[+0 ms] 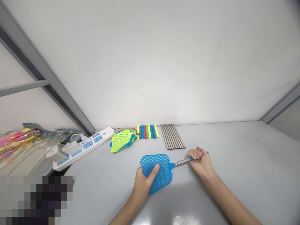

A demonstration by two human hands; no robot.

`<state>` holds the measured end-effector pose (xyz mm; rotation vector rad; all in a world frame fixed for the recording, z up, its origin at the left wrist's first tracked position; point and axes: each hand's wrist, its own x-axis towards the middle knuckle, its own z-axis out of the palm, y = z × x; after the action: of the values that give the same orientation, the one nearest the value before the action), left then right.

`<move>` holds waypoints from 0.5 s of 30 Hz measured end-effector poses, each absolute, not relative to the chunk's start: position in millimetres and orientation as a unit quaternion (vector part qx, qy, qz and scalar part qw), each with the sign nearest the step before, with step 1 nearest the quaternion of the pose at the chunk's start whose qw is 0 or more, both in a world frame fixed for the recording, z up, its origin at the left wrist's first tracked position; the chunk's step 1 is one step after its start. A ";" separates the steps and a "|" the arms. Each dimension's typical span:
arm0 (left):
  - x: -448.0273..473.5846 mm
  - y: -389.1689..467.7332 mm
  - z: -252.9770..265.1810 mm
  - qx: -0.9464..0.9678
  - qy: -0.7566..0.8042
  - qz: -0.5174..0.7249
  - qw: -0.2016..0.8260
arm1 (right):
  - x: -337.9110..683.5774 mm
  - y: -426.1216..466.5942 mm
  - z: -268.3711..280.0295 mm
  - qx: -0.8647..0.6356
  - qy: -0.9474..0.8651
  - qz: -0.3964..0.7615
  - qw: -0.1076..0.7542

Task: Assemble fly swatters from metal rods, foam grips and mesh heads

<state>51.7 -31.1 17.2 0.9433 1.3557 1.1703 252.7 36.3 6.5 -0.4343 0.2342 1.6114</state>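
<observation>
A blue fly swatter (164, 175) is held just above the grey table, its perforated head to the left and its short metal shaft to the right. My left hand (145, 181) pinches the head, thumb on top and fingers hidden beneath. Around the blue handle at the other end, my right hand (199, 161) is closed. Behind the swatter lie a row of metal tubes (172, 137), a row of coloured handles (147, 132) in yellow, blue, red and green, and a stack of swatter heads (122, 141) with a yellow one uppermost.
A white power strip (93, 142) with plugs and cables runs along the table's left edge. Beyond it are bright plastic-wrapped items (21, 140). A pale wall (175, 62) closes off the back, with grey frame posts (51, 84) at the side.
</observation>
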 end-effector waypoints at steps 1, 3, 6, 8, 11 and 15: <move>50.8 -30.1 18.2 0.389 0.565 0.492 0.536 | 252.8 37.0 6.4 -0.191 0.104 0.719 0.660; 49.4 -28.4 19.6 0.376 0.562 0.499 0.542 | 252.7 38.4 6.7 -0.194 0.105 0.724 0.653; 47.8 -26.9 19.9 0.365 0.560 0.505 0.545 | 253.0 40.9 8.0 -0.208 0.105 0.723 0.650; 46.4 -26.2 19.4 0.362 0.562 0.506 0.545 | 254.6 42.5 9.2 -0.217 0.096 0.721 0.651; 43.9 -25.0 18.9 0.360 0.556 0.506 0.553 | 260.3 44.9 10.4 -0.225 0.059 0.710 0.665; 42.3 -23.8 19.7 0.355 0.549 0.508 0.561 | 269.4 46.0 10.4 -0.220 0.031 0.690 0.689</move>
<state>42.3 -23.8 19.7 0.8357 1.2933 1.1976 269.4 46.0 10.4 -0.4917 0.0701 1.5427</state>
